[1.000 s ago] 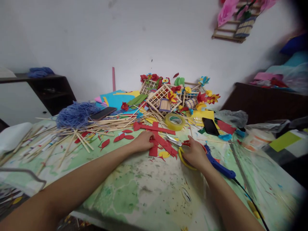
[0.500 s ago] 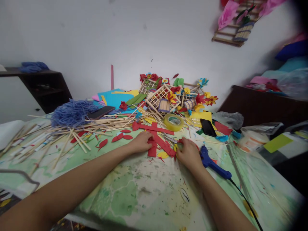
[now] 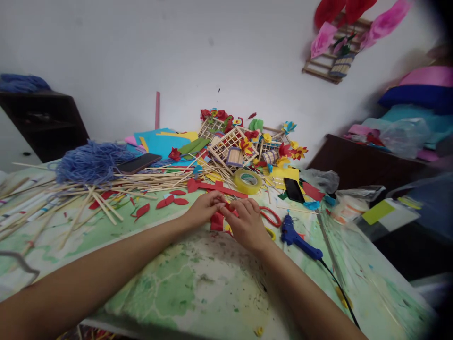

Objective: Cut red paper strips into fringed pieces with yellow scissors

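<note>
A: Left hand (image 3: 203,210) and right hand (image 3: 246,219), how placed?

B: Together near the middle of the pale green, paint-spattered table (image 3: 177,293), fingertips meeting on a small piece of red craft paper (image 3: 226,206), pinched from both sides.

A: Best handling for a piece that small?

B: A light pinch with the fingertips only, wrists low and steady, edges kept flat and free of creases. Slow, small movements, probably safest with so little paper showing between the fingers.

A: And just around the hands?

B: Directly below them, a flat red paper cutout (image 3: 217,222), partly hidden. Toward the far side, a long, narrow red paper strip (image 3: 219,189). To the right, the red loop handle of a pair of scissors (image 3: 271,216), then a blue hot glue gun (image 3: 299,238) with a thin black cord (image 3: 339,293) running toward the near edge.

A: Any brand, label or writing?

B: Nothing legible. Only a printed band inside the yellowish roll of adhesive tape (image 3: 247,182), too small and blurred to read. No readable marking on the blue hot glue gun either.

A: Farther back?

B: A heap of wooden lattice frames with colourful paper flowers (image 3: 230,146), and on the left, tangled blue yarn (image 3: 90,163) beside loose thin wooden sticks (image 3: 88,189).
</note>
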